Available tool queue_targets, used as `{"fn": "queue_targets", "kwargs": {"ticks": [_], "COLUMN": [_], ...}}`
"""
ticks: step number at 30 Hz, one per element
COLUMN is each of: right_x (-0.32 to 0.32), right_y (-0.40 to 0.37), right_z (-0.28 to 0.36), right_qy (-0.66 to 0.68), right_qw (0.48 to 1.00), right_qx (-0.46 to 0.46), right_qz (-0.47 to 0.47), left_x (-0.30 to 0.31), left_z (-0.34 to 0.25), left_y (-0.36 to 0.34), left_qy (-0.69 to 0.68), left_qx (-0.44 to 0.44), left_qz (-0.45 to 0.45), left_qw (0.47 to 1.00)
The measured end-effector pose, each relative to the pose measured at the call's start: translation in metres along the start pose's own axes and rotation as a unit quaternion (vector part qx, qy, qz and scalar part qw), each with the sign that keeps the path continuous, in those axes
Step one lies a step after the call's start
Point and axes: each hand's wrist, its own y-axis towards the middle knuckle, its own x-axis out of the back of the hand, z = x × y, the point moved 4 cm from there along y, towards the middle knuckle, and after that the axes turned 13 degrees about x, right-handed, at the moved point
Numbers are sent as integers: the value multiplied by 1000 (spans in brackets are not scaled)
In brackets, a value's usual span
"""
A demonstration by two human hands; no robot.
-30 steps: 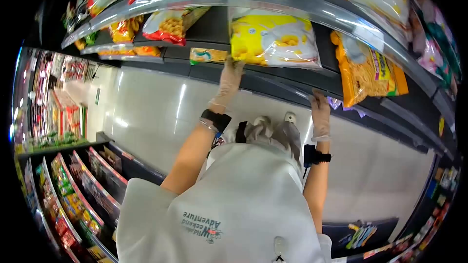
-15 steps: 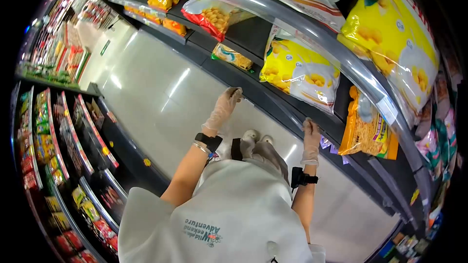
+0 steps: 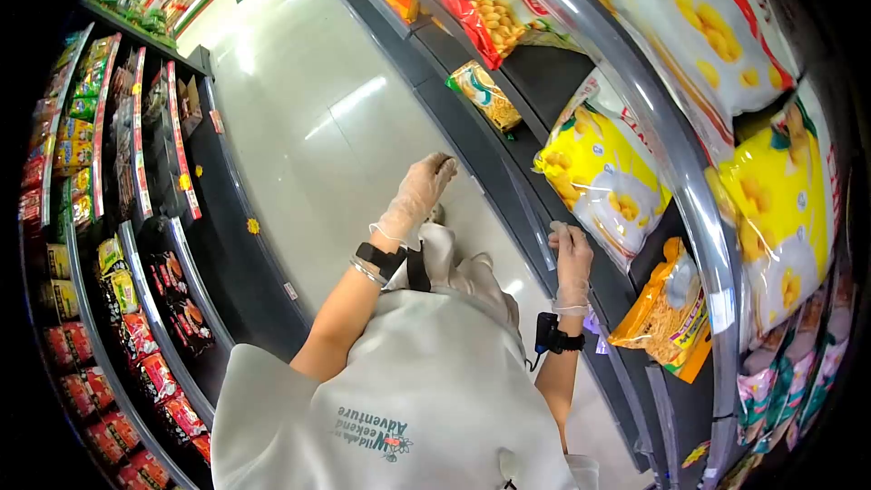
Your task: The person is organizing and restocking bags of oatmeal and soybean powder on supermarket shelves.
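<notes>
My left hand (image 3: pixel 419 192), in a clear thin glove, is held over the aisle floor with its fingers curled together and nothing visible in them. My right hand (image 3: pixel 572 259), gloved alike, is closed too, its fingertips close to the front edge of the lower shelf (image 3: pixel 533 209). Beyond that hand lie a yellow and white snack bag (image 3: pixel 610 172) and an orange snack bag (image 3: pixel 670 313). Farther along the same shelf lies a small yellow-green packet (image 3: pixel 485 97). Dark bands circle both wrists.
An upper shelf with a curved, shiny front rail (image 3: pixel 667 113) carries large puffed-snack bags (image 3: pixel 780 209) on my right. A red and white bag (image 3: pixel 497 16) lies farther up the shelving. Racks of small packets (image 3: pixel 150 358) line the left side. Pale tiled floor (image 3: pixel 299 118) runs between.
The view has turned, so the right shelves appear farther right and lower and the left racks swing upright. My right hand's fingers now bend toward the shelf edge; my left hand stays curled.
</notes>
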Motion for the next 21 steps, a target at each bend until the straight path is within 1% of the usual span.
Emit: {"fn": "queue_targets", "kwargs": {"ticks": [1, 2, 3, 5, 7, 9, 11, 13, 14, 16, 19, 21], "right_x": [-6, -13, -21, -40, -63, -85, -107, -127, -137, -155, -173, -182], "right_y": [6, 15, 23, 42, 68, 96, 124, 151, 170, 193, 220, 232], "right_z": [15, 25, 31, 38, 43, 51, 74, 84, 88, 83, 88, 90], "right_qy": [16, 18, 13, 38, 36, 72, 87, 85, 79, 95, 118, 94], "right_qw": [1000, 999, 999, 999, 999, 994, 993, 992, 992, 985, 979, 979], "right_qx": [16, 41, 39, 22, 23, 2, -32, -63, -59, -131, -159, -172], "right_qz": [-3, 3, 6, -23, -26, -77, -73, -75, -76, -65, -49, -58], "left_x": [8, 16, 22, 39, 61, 84, 111, 148, 160, 186, 214, 226], "left_z": [-4, -9, -11, -21, -29, -34, -33, -40, -32, -23, -10, -4], "left_y": [6, 13, 24, 50, 79, 110, 135, 155, 171, 190, 206, 213], "left_qy": [11, 9, 5, 23, 23, 24, 22, -15, -17, -34, -58, -55], "left_qx": [-1, -19, -15, -41, -51, -54, -52, -14, -45, -36, -35, 20], "left_qz": [-6, -6, -4, -5, -5, 1, 4, -2, -23, -18, -13, -12], "left_qw": [1000, 1000, 1000, 999, 998, 998, 998, 1000, 999, 999, 998, 998]}}
